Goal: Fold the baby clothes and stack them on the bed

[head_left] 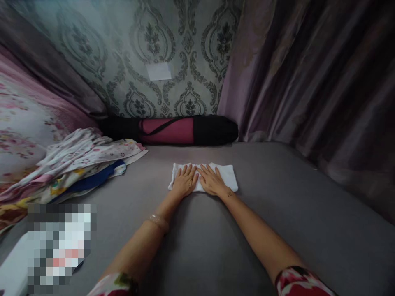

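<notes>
We list: one folded white cloth [226, 174] on the grey surface [277, 213], our left hand [185, 180] and right hand [211, 181] laid flat and open upon it, gripping nothing; clothes pile [80, 160] at left; rolled mat [173, 130] by the wall.

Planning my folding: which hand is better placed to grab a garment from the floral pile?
Probably the left hand: it and the right hand lie flat on the white folded cloth, but the pile of floral garments lies to its left.
</notes>
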Motion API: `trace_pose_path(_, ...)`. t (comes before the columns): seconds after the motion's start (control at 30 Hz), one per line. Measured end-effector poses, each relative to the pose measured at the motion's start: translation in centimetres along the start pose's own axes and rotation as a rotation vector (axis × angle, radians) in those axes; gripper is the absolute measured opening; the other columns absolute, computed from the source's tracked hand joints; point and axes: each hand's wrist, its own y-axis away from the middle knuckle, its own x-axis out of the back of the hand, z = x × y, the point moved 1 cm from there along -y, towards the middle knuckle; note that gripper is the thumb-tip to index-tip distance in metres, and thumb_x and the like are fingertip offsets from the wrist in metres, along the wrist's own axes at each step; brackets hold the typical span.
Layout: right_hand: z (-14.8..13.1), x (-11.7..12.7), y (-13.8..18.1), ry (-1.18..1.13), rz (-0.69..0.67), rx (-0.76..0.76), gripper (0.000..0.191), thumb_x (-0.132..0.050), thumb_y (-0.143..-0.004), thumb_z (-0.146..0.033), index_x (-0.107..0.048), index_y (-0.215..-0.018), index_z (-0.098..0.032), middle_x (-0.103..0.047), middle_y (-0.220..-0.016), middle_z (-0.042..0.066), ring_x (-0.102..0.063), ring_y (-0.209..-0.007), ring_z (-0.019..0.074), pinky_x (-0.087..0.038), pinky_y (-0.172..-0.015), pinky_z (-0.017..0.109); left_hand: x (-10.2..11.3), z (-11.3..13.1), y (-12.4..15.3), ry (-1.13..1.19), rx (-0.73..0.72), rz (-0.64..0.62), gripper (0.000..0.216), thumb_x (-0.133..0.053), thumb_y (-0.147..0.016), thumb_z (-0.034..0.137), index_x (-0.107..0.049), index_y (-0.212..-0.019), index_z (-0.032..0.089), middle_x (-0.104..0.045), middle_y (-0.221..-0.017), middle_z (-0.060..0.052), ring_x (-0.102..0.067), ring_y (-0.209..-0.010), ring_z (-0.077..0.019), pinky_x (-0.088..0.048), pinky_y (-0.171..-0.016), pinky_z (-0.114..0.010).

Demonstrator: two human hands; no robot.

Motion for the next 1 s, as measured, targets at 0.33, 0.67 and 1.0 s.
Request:
trace_pose_path(0.33,2.5,1.5,1.0,-0.111,-0.018,-0.047,0.056,-0.020,-0.096,-0.033,-0.029,-0.148,-0.014,-0.025,-0.155,0.007,-0.016,-0.144,0.0199,-0.006,-0.116,0.046,1.6,-2.2,-0.3,-0.014,-0.009,-0.065,0.063,-0.016,-0.097,0.050,-0.034,-0.145,0.014,-0.030,-0.153,-0.013,-0.019,-0.143,-0.0299,-0.016,-0.114,-0.050)
trace_pose_path(0.67,5.3,0.2,2.9,0.002,-0.011,-0.112,0.060,-0.022,-0.096,-0.038,-0.029,-0.148,-0.009,-0.025,-0.155,0.010,-0.017,-0.144,0.0212,-0.005,-0.117,0.042,-1.6,-5.3,0.1,0.056,-0.001,-0.127,0.067,-0.017,-0.096,0.053,-0.027,-0.148,0.012,-0.024,-0.155,-0.013,-0.015,-0.144,-0.0270,-0.015,-0.116,-0.045)
trace_pose_path(1.0,7.5,1.5,3.4,-0.080,0.138,-0.279,0.057,-0.025,-0.097,-0.036,-0.034,-0.144,-0.005,-0.030,-0.152,0.017,-0.021,-0.142,0.0261,-0.016,-0.115,0.043,1.8,-5.7,1.8,-0.020,0.362,0.092,0.056,-0.032,-0.094,0.044,-0.050,-0.127,0.003,-0.048,-0.136,-0.026,-0.043,-0.128,-0.0327,-0.033,-0.102,-0.040)
